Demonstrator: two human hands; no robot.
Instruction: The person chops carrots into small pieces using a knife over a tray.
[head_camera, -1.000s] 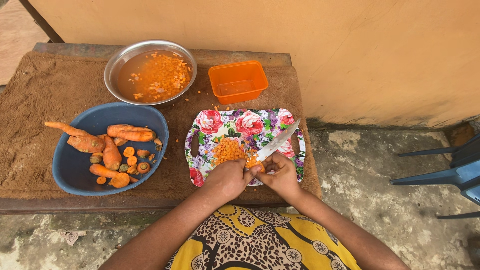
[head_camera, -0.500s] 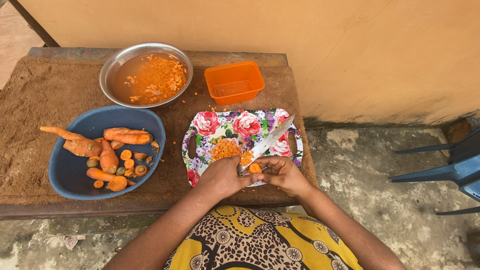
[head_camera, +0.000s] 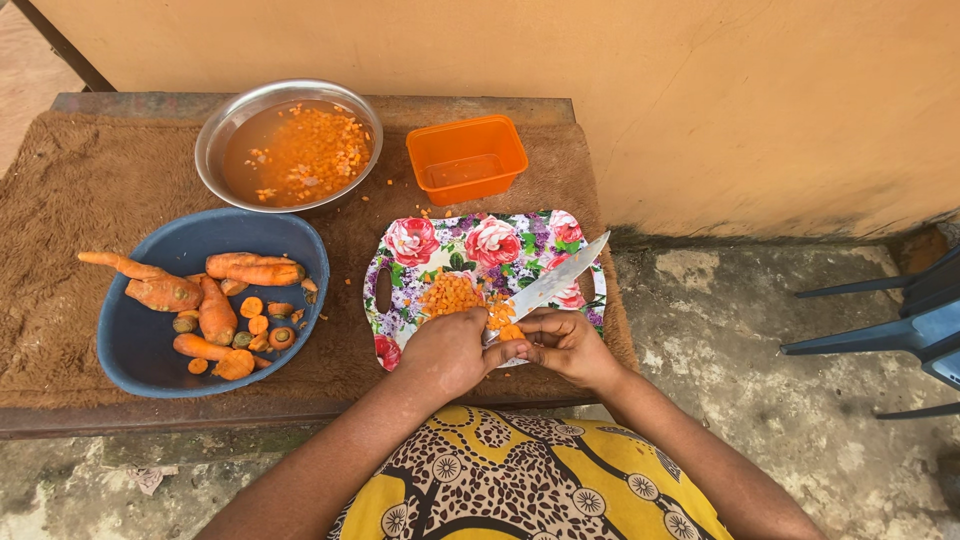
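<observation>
Nearest, at 6 o'clock, a yellow patterned garment (head_camera: 530, 480) and two forearms reaching up to the table (head_camera: 60, 200). Left hand (head_camera: 447, 352) with fingers curled down, pinning a small carrot piece (head_camera: 511, 332) at the near edge of the flowered cutting board (head_camera: 480, 250). Right hand (head_camera: 565, 345) just beside it at 3 o'clock, fingers closed around the handle of a knife (head_camera: 555, 283), the blade slanting up toward 1 o'clock over the board. Carrot piece judged light, hard and stiff, also a little wet and round, so likely to roll or slip under the blade; best held from the top and the side with fingertips tucked back, well clear of the edge. Knife thin and sharp; hold only at the handle. Just beyond the hands, toward 12 o'clock, a heap of diced carrot (head_camera: 452, 293) on the board, loose and easily scattered. At 9 o'clock from the board, a blue bowl (head_camera: 140, 350) with whole peeled carrots (head_camera: 255, 270) and cut ends; one carrot hanging over the rim at the left. Farther, at 11 o'clock, a metal bowl (head_camera: 220, 130) with water and floating diced carrot, probably heavy and easy to spill. At 12 o'clock, an orange plastic tub (head_camera: 466, 158), seemingly almost empty and light. Under everything, a brown rough cloth (head_camera: 80, 180); behind, a plain wall (head_camera: 700, 100).
</observation>
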